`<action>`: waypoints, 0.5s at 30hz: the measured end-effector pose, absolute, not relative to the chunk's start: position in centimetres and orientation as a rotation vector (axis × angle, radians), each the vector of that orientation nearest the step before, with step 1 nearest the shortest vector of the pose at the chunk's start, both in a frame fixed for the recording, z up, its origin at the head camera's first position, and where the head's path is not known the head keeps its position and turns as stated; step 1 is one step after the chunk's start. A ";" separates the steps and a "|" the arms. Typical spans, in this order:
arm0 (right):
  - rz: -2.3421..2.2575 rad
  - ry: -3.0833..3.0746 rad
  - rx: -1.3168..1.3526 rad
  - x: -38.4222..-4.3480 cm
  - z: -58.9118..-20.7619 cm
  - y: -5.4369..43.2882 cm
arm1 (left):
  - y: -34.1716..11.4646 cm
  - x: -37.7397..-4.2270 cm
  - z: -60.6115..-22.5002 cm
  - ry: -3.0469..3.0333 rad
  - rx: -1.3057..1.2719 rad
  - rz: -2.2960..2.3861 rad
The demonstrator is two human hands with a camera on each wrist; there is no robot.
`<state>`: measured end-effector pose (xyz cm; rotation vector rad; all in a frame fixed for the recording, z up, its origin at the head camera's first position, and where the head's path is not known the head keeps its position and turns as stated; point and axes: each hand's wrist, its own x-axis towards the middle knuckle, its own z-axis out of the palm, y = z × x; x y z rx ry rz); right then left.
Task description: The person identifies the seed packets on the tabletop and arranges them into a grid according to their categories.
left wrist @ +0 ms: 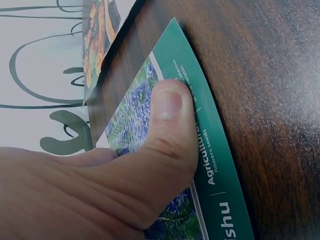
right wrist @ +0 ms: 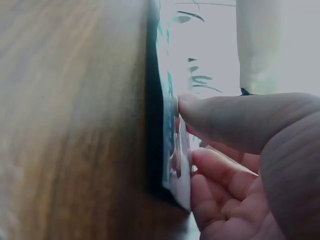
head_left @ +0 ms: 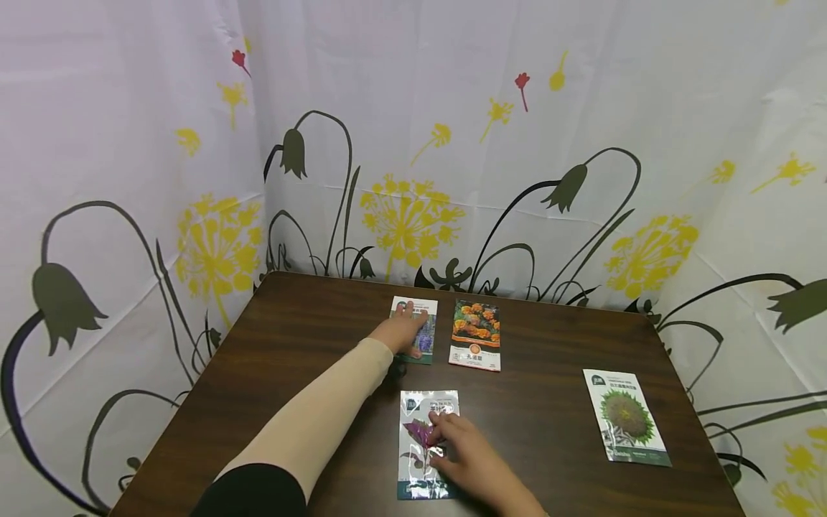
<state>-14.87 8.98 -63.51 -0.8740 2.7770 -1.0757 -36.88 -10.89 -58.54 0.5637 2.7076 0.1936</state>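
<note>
At the back of the table my left hand (head_left: 399,332) rests with fingers spread on a seed packet (head_left: 426,339) showing blue-purple flowers. In the left wrist view its thumb (left wrist: 167,115) lies flat across the printed face, near the green bottom band. Closer to me lies a silvery seed packet (head_left: 412,424) with a purple plant picture and a dark green lower band. My right hand (head_left: 470,459) lies over its right side, fingertips touching the front. The right wrist view shows the packet (right wrist: 172,145) edge-on, with thumb and loosely bent fingers against its face.
An orange-flower seed packet (head_left: 476,334) lies just right of the left hand's packet. Farther right, a white packet (head_left: 627,416) with a round green-edged flower lies slightly turned. The brown wooden table (head_left: 530,431) ends at a flower-printed curtain (head_left: 413,86).
</note>
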 end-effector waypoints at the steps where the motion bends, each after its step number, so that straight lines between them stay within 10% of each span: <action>1: -1.091 2.771 -0.879 -14.9 -63.5 9.0 | -10.8 -36.8 -58.4 2.708 0.566 0.192; 15: -1.242 2.628 -0.842 -16.5 -63.5 7.5 | -10.8 -36.5 -57.8 2.721 0.573 0.205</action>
